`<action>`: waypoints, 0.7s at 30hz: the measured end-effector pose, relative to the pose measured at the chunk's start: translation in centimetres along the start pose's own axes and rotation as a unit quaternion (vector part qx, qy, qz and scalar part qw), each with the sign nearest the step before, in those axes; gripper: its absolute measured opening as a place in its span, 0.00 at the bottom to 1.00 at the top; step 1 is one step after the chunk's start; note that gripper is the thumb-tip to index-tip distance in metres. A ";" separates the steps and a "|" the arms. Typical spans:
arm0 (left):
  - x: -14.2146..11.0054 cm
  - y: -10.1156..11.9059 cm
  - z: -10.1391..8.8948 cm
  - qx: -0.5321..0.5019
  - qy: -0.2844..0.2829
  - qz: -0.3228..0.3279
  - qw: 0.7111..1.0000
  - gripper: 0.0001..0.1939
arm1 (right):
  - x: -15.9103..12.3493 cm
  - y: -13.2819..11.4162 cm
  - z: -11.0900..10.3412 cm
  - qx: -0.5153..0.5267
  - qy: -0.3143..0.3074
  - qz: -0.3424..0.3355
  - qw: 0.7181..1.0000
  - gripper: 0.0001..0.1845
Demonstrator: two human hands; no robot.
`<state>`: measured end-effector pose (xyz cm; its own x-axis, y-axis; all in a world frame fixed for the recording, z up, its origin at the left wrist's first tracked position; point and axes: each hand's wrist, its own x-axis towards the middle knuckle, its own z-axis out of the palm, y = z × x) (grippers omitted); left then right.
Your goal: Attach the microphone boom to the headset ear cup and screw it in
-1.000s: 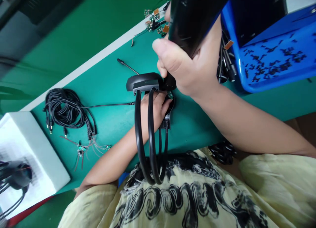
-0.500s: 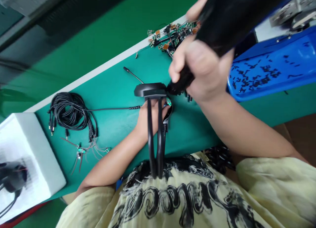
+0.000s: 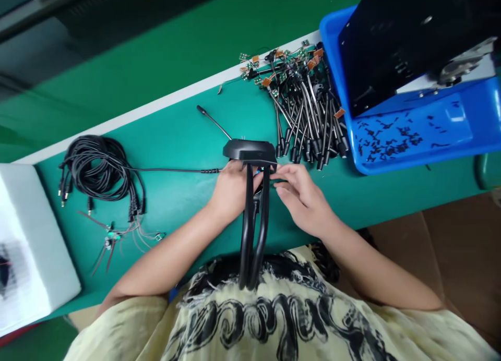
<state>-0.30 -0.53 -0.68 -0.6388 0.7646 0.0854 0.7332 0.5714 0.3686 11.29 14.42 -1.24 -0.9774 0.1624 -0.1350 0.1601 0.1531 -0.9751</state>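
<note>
A black headset stands on the green mat, its headband (image 3: 247, 236) reaching back to my shirt and one ear cup (image 3: 250, 151) facing up. My left hand (image 3: 230, 191) is closed around the ear cup area under the headband, its fingertips partly hidden. My right hand (image 3: 303, 199) is at the right side of the ear cup, thumb and fingers slightly apart, and nothing clear shows between them. A microphone boom (image 3: 213, 122) sticks out beyond the cup. From the left a black cable (image 3: 172, 170) runs to the headset.
Several microphone booms (image 3: 307, 116) with small circuit boards lie piled behind my right hand. Beside them a blue tray (image 3: 360, 160) holds small black parts under a black metal machine (image 3: 395, 48). Coiled cables (image 3: 96, 168) and a white foam box (image 3: 43, 236) are at left.
My right hand has let go of a long black tool, like an electric screwdriver, and come down beside the ear cup. The tool is out of view. My left hand stays on the headset.
</note>
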 end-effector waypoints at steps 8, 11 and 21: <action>0.1 0.3 0.4 0.005 0.000 -0.015 1.000 0.14 | 0.0 -0.2 -1.1 0.009 -0.020 0.000 1.000 0.12; -0.4 0.4 0.2 0.025 0.014 0.011 1.000 0.14 | 0.3 -0.9 -1.3 -0.188 -0.016 -0.113 0.976 0.18; -5.6 -7.5 -4.3 0.039 0.028 -0.044 0.998 0.17 | 2.4 -1.2 0.5 -0.473 -0.069 -0.240 0.845 0.24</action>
<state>-3.18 -10.39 0.08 -0.7125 0.6933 0.1080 0.6876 0.6591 0.3046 8.72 14.15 -0.52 -0.9572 -0.2447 0.1547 -0.2850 0.8900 -0.3559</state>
